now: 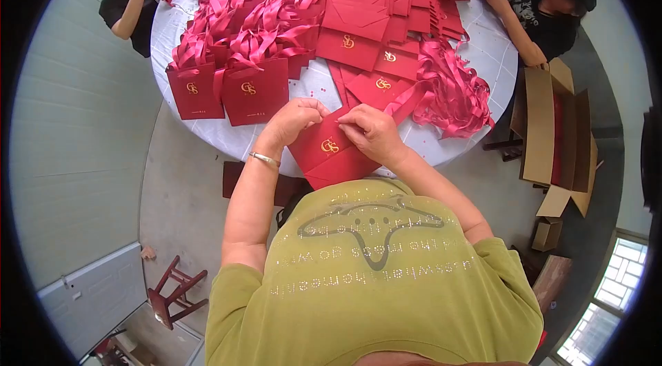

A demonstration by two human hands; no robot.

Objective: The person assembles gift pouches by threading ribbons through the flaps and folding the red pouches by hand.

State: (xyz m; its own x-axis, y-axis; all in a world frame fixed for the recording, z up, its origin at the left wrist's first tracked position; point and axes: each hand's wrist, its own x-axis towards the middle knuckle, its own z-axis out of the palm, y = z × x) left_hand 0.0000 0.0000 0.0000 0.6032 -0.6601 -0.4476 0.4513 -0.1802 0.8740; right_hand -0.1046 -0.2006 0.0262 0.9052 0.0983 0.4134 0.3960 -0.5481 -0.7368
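A flat red paper gift bag [318, 146] with a gold emblem lies tilted at the table's near edge, against my green shirt. At its top edge my left hand [298, 120] pinches, thumb and fingers together. My right hand [374, 133] pinches close beside it, over the bag's upper part. A pink ribbon [405, 101] runs behind my right hand toward a heap of loose pink ribbons [452, 90]. Whether a ribbon end sits between my fingertips is too small to tell. Left of my hands stand red bags with pink ribbon handles [256, 92].
Flat red bags [353, 25] lie stacked across the round table with its white cloth [418, 140]. Two people work at the far left and far right, each handling red paper pieces. Open cardboard boxes [538, 125] stand at right; a wooden stool [178, 291] is on the floor at left.
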